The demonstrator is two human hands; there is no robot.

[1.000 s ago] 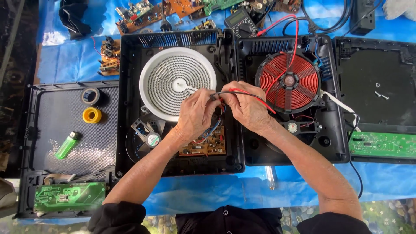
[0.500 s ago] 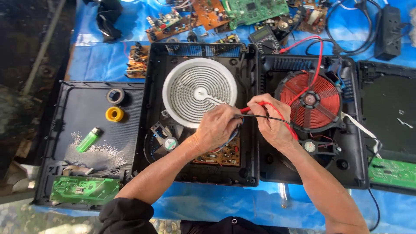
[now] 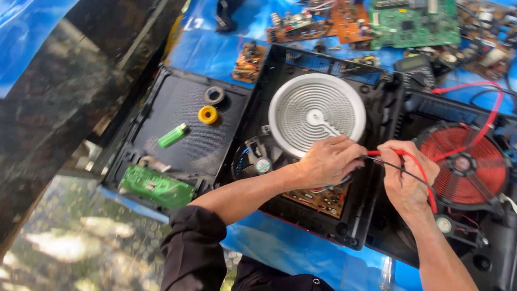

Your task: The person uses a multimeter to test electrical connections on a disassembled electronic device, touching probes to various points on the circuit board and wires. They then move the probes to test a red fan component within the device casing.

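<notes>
- Your right hand [image 3: 405,175] is closed in a pinch on the red probe [image 3: 389,153], tip aimed left toward the other hand.
- Your left hand [image 3: 329,160] is curled shut over the black probe [image 3: 396,167]; its tip is hidden under your fingers, so I can't tell exactly what it touches.
- Both tips meet just above the brown board [image 3: 322,198], at the lower right edge of the white coil [image 3: 316,114]. This looks like a meter check on the coil leads or a board terminal.
- The red lead [image 3: 487,121] runs up and right over the red coil [image 3: 467,164] toward the meter [image 3: 416,67] at the top. The meter face is too small and tilted to read from here.
- Next move, as I judge it: hold both tips steady on their contacts, then look up at the meter. That needs firm pressure and no slipping off onto neighbouring solder points.
- Keep the leads clear of the small fan [image 3: 258,161] just left of your left wrist.
- Risk: the two tips sit very close, so they could touch each other and give a false reading.
- Off to the left, on the black panel [image 3: 188,145]: a green lighter [image 3: 173,134], a yellow tape roll [image 3: 208,114], a grey ring [image 3: 214,95] and a green board [image 3: 156,186]. All well apart from your hands.
- Loose boards [image 3: 409,21] lie on the blue sheet [image 3: 210,48] up top.
</notes>
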